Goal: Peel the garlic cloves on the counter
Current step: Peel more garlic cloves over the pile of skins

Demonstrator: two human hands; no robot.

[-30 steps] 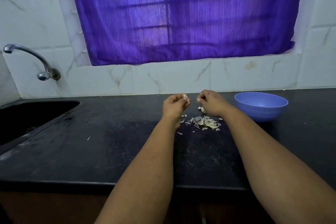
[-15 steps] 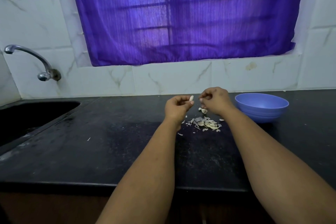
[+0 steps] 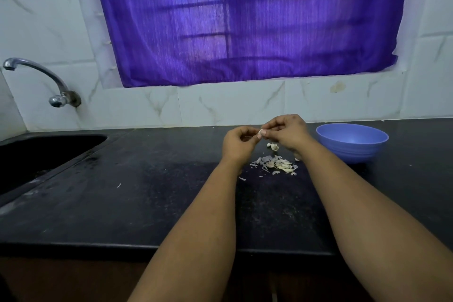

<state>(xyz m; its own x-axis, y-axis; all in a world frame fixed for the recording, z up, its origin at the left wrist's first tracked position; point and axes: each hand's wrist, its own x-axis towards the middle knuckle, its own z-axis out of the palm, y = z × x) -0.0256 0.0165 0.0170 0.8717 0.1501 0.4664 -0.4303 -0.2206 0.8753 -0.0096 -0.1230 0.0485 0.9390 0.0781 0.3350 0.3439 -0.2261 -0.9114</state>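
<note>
Left hand [image 3: 239, 144] pinches small garlic clove [image 3: 259, 133] in air above counter [image 3: 147, 203]. Right hand [image 3: 286, 131] at 3 o'clock of clove, fingertips pinching its skin. Hands touching. Clove's long way too small to tell. Peel pile [image 3: 275, 165] at 6 o'clock, bowl [image 3: 353, 143] further right.

Garlic clove [image 3: 259, 132] mostly hidden between fingertips; sink [image 3: 36, 154] cut off left.
</note>
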